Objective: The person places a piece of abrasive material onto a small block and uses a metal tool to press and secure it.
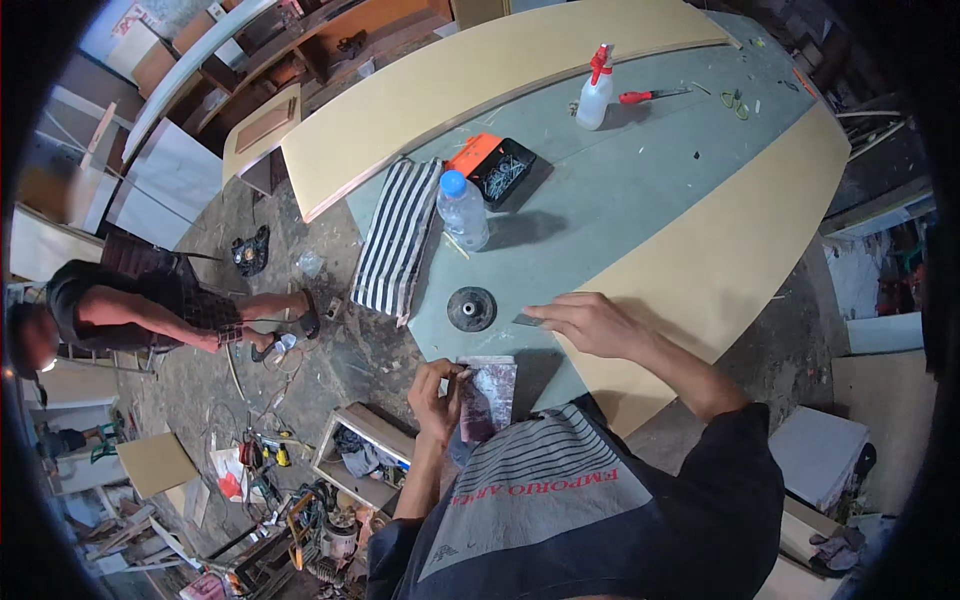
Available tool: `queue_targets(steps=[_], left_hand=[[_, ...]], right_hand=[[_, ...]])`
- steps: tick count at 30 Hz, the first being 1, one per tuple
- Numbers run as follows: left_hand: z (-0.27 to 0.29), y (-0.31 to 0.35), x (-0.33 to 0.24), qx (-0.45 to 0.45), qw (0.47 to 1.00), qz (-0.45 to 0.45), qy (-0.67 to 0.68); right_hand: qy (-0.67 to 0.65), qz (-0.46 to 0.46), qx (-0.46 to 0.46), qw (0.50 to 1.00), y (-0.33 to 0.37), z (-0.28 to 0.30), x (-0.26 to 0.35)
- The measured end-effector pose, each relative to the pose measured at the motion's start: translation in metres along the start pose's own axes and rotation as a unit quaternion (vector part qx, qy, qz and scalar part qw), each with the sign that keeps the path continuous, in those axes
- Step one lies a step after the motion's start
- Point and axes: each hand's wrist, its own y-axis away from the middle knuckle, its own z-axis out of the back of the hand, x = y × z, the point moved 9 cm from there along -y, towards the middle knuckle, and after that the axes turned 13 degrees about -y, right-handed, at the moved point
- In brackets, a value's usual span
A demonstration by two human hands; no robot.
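My left hand (434, 397) is closed at the left edge of a flat, reddish-brown block (490, 392) with whitish smears, just in front of my shirt. Its fingertips pinch the block's upper left side. Over the green-grey table top, my right hand (588, 324) grips a small flat grey piece (529, 320), perhaps a blade or scraper; most of it is hidden by the fingers. Between the hands and a little farther off lies a black round disc (471, 309) with a metal hub in its centre.
Beyond the disc stand a blue-capped plastic bottle (463, 212), a striped cloth (397, 240) and an orange-black box of screws (503, 172). Farther right are a spray bottle (594, 95), screwdriver (650, 96) and scissors (735, 104). Pale boards (730, 250) overlie the table. A person (150, 305) sits left.
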Motion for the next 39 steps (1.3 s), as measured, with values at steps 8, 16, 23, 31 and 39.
queue_targets(steps=[8,16,23,31,39], left_hand=[[0.003,-0.003,-0.015,-0.018,0.998,-0.014,-0.055],[0.003,0.027,-0.017,-0.115,0.988,-0.025,-0.096],[-0.001,0.033,-0.017,-0.168,0.977,-0.068,-0.112],[-0.005,0.042,-0.01,-0.155,0.973,-0.068,-0.155],[-0.007,0.043,-0.006,-0.161,0.974,-0.059,-0.146]], right_hand=[[-0.238,-0.101,-0.118,0.959,-0.012,-0.056,-0.034],[-0.106,0.013,-0.026,0.994,-0.022,-0.068,0.003],[-0.007,0.112,0.015,0.994,-0.025,-0.079,0.026],[0.042,0.15,0.064,0.986,-0.032,-0.086,0.036],[0.007,0.135,0.133,0.982,-0.037,-0.092,0.035]])
